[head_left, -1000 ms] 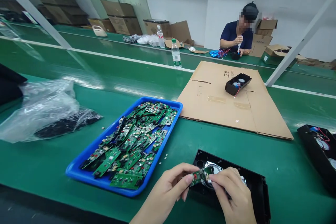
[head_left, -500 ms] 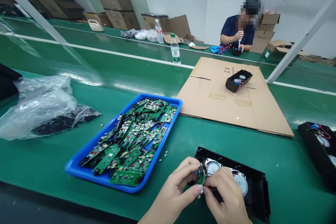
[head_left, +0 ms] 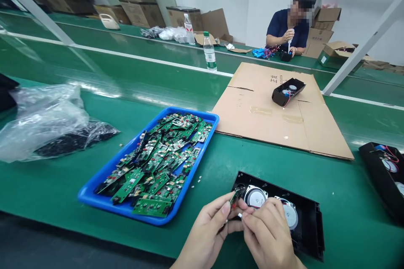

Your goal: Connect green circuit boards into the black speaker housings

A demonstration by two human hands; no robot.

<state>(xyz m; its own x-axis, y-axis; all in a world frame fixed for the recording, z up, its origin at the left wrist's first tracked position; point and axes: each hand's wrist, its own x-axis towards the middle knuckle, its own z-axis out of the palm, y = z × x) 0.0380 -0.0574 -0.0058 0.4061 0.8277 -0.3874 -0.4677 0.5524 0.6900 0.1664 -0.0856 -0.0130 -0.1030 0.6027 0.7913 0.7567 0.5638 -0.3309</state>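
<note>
My left hand (head_left: 211, 223) is closed around a small green circuit board (head_left: 234, 197), tilted on edge. Close beside it, the fingertips of my right hand (head_left: 269, 229) pinch a small white connector (head_left: 240, 215); any wires on it are mostly hidden by my fingers. Both hands are over the left part of a black speaker housing (head_left: 308, 225) lying open on the green table. Two round speaker drivers (head_left: 256, 197) sit inside the housing, one partly covered by my right hand.
Left of my hands stands a blue tray (head_left: 82, 195) heaped with circuit boards. A flat cardboard sheet (head_left: 252, 128) bears another speaker housing (head_left: 288, 92); a third housing (head_left: 375, 176) lies at right. Plastic bags (head_left: 47, 126) lie far left. Across, a person (head_left: 287, 29) works near bottles.
My left hand has turned the circuit board and shifted it slightly left. A white connector now shows at my right fingertips. The view has shifted a little.
</note>
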